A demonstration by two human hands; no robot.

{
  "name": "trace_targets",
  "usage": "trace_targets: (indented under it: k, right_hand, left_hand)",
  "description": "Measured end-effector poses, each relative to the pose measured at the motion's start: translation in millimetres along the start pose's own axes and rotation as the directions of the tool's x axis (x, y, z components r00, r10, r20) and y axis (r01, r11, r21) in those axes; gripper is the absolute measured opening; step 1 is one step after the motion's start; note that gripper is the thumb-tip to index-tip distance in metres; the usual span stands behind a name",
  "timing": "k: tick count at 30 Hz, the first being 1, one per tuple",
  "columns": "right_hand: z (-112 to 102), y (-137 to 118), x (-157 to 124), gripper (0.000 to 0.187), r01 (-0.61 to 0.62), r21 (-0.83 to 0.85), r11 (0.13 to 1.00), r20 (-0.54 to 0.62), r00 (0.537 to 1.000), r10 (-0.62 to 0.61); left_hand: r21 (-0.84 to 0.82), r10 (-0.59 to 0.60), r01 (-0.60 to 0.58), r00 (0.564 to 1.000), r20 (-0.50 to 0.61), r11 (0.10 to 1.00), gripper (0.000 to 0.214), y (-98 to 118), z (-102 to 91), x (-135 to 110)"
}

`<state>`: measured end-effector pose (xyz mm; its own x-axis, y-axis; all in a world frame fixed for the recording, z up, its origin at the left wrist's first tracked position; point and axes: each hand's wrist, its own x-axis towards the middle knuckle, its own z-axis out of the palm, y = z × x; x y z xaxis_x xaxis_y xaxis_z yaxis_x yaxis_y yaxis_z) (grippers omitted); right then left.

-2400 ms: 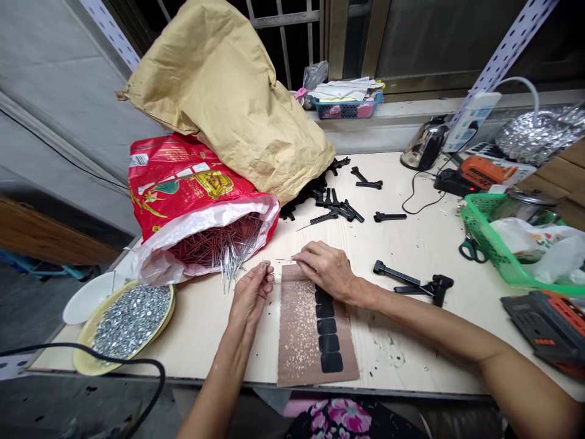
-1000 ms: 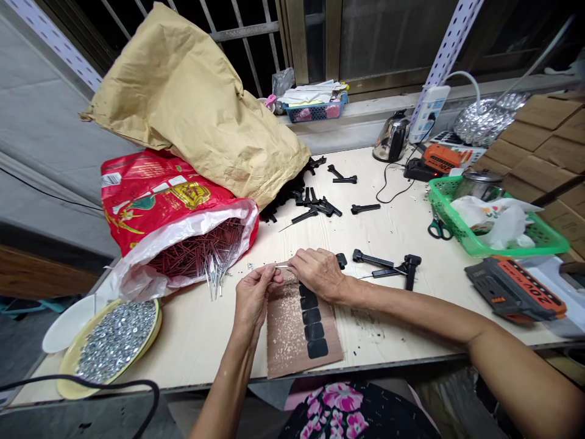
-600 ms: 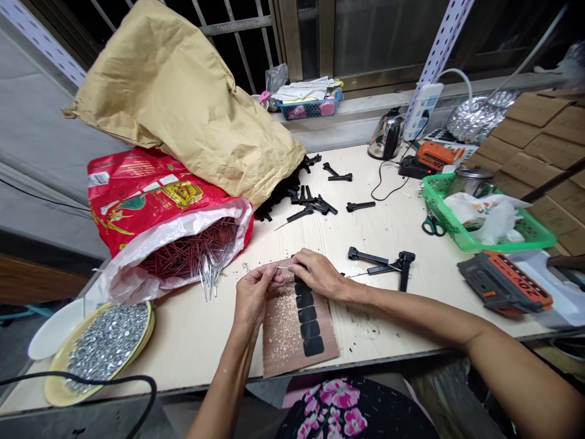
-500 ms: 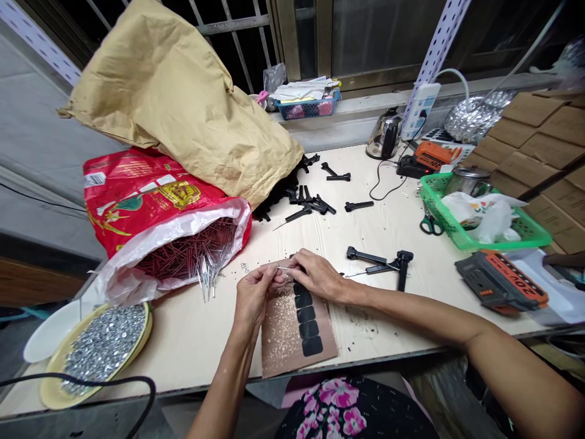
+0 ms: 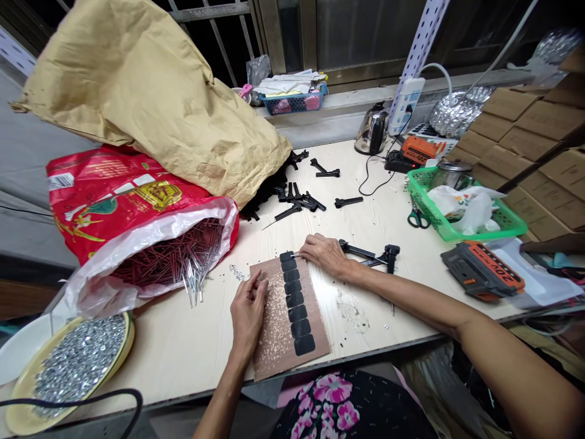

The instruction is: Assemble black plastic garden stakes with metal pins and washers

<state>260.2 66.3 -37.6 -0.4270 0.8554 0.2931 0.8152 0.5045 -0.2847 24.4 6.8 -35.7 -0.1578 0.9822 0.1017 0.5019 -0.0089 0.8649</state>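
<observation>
My right hand (image 5: 323,255) pinches a thin metal rod (image 5: 296,255), whose tip points left over the top of a row of black rounded patches (image 5: 296,299). These patches run down a brown board (image 5: 315,341) speckled with pale worn spots. At the board's left edge is my left hand (image 5: 248,311), its fingers curled together; whatever may be between them is hidden. Several small shiny rings (image 5: 236,272) lie just beyond it. Black plastic handle-like parts (image 5: 359,250) rest beside my right wrist, partly covered by the arm.
At left, a red sack (image 5: 109,207) spills thin rods near a yellow bowl (image 5: 123,347) of small metal pieces. A large tan sack (image 5: 173,103) leans behind. More black parts (image 5: 297,201) lie mid-table. Scissors (image 5: 418,218), a green basket (image 5: 457,233) and a battery pack (image 5: 484,271) are right.
My hands have parted: the right has moved away from the left with the rod, and the left has drawn back to the board's left edge. The camera view has shifted slightly.
</observation>
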Motion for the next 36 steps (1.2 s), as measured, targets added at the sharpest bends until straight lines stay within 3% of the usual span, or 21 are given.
trace_targets:
  k: [8,12,14,18,19,20,22,23,27,31,33,34,36]
  right_hand:
    - [0.6,16.5,17.3,0.026,0.116,-0.043,0.992,0.012,0.993,-0.116]
    - [3.7,10.3,-4.0,0.031,0.245,-0.012,0.969,0.025,0.969,-0.245]
    - [2.3,-5.9,-34.7,0.035,0.397,0.077,0.915,0.077,0.912,-0.402]
    - [-8.6,-36.7,-83.2,0.032,0.697,0.225,0.68,0.099,0.678,-0.728]
    - [-11.1,-38.1,-82.1,0.033,0.683,0.237,0.69,0.085,0.693,-0.716]
    - [-12.7,-36.1,-74.8,0.034,0.626,0.237,0.743,0.069,0.752,-0.656]
    - [-12.3,-23.7,-46.4,0.037,0.343,0.198,0.918,0.033,0.934,-0.356]
    - [-10.5,-14.8,-29.3,0.035,0.239,0.159,0.958,0.006,0.97,-0.243]
    - [0.8,16.0,20.1,0.029,0.229,0.099,0.968,0.029,0.972,-0.233]
    - [5.0,14.6,14.1,0.029,0.239,0.085,0.967,0.045,0.969,-0.244]
    - [2.5,0.8,-7.0,0.033,0.337,0.102,0.936,0.105,0.932,-0.347]
    - [0.6,-7.6,-20.0,0.036,0.423,0.133,0.896,0.148,0.886,-0.44]
    - [-3.0,-22.8,-45.1,0.036,0.616,0.235,0.752,0.205,0.724,-0.658]
  left_hand:
    - [0.057,0.023,-0.024,1.0,0.02,0.998,0.039,-2.1,1.5,1.0]
    - [0.08,0.035,-0.038,0.999,0.03,0.996,0.04,-1.5,2.4,-0.8]
    - [0.08,0.049,-0.051,0.998,0.028,0.995,0.041,-2.1,2.8,-1.7]
    - [0.052,0.045,-0.046,0.999,0.016,0.998,0.041,-4.6,3.5,-1.6]
    - [0.052,0.04,-0.04,0.999,0.015,0.998,0.041,-5.1,3.7,-1.2]
    - [0.057,0.037,-0.038,0.999,0.015,0.998,0.04,-5.5,3.8,-0.8]
    - [0.083,0.043,-0.044,0.999,0.024,0.996,0.04,-5.7,3.8,-0.3]
    - [0.098,0.049,-0.052,0.998,0.03,0.994,0.04,-5.6,3.6,-0.3]
    - [0.113,0.06,-0.065,0.997,0.05,0.991,0.041,-5.2,2.6,-1.2]
    - [0.093,0.058,-0.061,0.998,0.04,0.994,0.04,-5.5,2.7,-1.2]
    - [0.094,0.06,-0.063,0.998,0.037,0.994,0.039,-5.8,3.1,-0.5]
    - [0.096,0.061,-0.064,0.997,0.037,0.993,0.039,-6.0,3.3,-0.1]
    - [0.101,0.059,-0.063,0.997,0.041,0.993,0.04,-6.4,3.6,0.5]
